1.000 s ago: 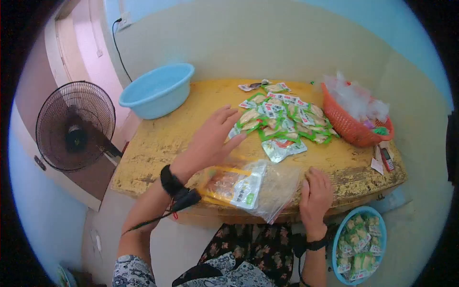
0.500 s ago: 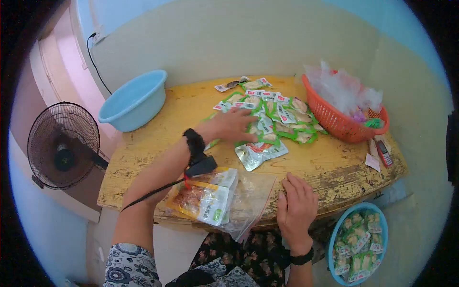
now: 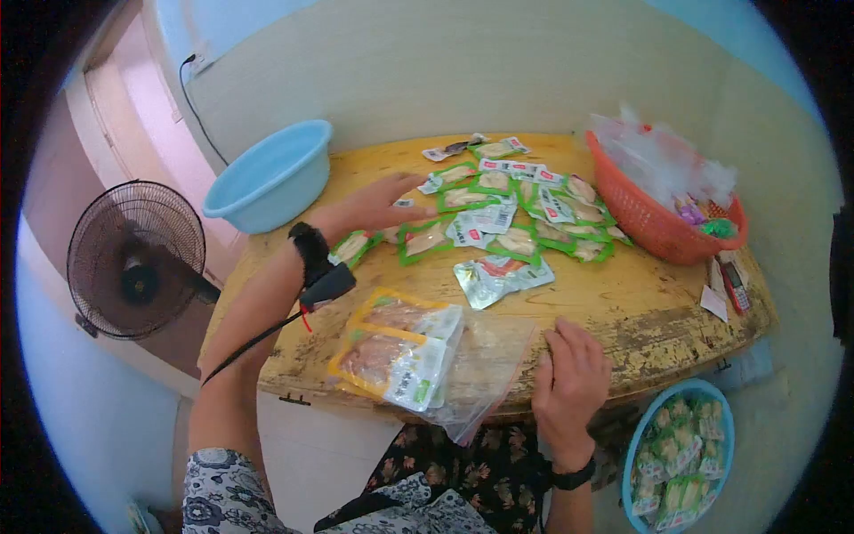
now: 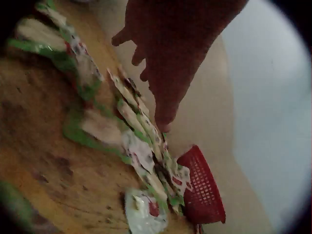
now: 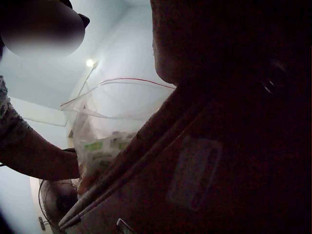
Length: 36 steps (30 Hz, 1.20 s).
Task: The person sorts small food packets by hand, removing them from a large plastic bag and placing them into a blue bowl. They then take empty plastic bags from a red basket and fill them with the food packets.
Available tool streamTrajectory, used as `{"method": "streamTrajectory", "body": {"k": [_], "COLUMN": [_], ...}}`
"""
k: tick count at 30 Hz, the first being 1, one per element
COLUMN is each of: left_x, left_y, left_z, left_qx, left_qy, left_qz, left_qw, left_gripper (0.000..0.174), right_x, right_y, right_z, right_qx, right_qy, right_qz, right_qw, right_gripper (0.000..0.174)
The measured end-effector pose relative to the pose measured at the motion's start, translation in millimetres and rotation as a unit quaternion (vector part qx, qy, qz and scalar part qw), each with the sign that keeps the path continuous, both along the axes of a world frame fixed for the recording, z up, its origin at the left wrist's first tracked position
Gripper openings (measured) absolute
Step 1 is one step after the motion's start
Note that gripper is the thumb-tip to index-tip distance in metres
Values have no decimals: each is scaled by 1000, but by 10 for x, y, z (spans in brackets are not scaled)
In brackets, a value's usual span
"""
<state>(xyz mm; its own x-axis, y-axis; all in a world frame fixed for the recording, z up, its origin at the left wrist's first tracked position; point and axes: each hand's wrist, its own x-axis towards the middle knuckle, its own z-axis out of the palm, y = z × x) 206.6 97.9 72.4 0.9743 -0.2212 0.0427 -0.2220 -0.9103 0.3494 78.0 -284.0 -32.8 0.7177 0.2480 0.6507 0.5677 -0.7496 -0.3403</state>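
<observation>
While reaching over packets (image 3: 427,237) with left hand (image 3: 378,205), fingers spread, seems to be sorting; rests right hand (image 3: 572,384) loosely bent beside plastic bag (image 3: 480,360); next needs light pinch.

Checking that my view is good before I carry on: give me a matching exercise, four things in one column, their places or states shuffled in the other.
1. Fan
2. Orange basket
3. Clear zip bag
4. Left hand

A. At the near edge of the table, left of the right hand
B. Fingers stretched out, beside the green-edged packets
C. Heaped with clear plastic bags
D. Off the table, beyond its left side

Right pairs: 1-D, 2-C, 3-A, 4-B
</observation>
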Motion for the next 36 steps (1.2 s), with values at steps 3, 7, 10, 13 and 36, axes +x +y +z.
{"method": "streamTrajectory", "body": {"k": [3, 7, 10, 13, 36], "left_x": [382, 821, 1143, 1149, 899], "left_y": [-625, -1664, -1992, -1951, -912], "left_z": [-12, -156, -282, -232, -259], "left_qx": [30, 77, 125, 148, 99], "left_qy": [-97, -172, -195, -117, -154], "left_qz": [-125, -274, -315, -270, -108], "left_qw": [987, 943, 920, 944, 977], "left_gripper": [85, 75, 72, 68, 68], "right_x": [6, 0, -11, -11, 47], "right_y": [-5, -6, -26, -5, -3], "right_z": [-11, -13, -3, -21, -62], "right_qx": [-7, 3, -2, -3, 33], "right_qy": [-11, -3, -1, -4, -28], "right_qz": [-2, -1, -5, -6, 2], "right_qw": [1000, 1000, 1000, 1000, 999], "right_gripper": [33, 34, 33, 33, 32]}}
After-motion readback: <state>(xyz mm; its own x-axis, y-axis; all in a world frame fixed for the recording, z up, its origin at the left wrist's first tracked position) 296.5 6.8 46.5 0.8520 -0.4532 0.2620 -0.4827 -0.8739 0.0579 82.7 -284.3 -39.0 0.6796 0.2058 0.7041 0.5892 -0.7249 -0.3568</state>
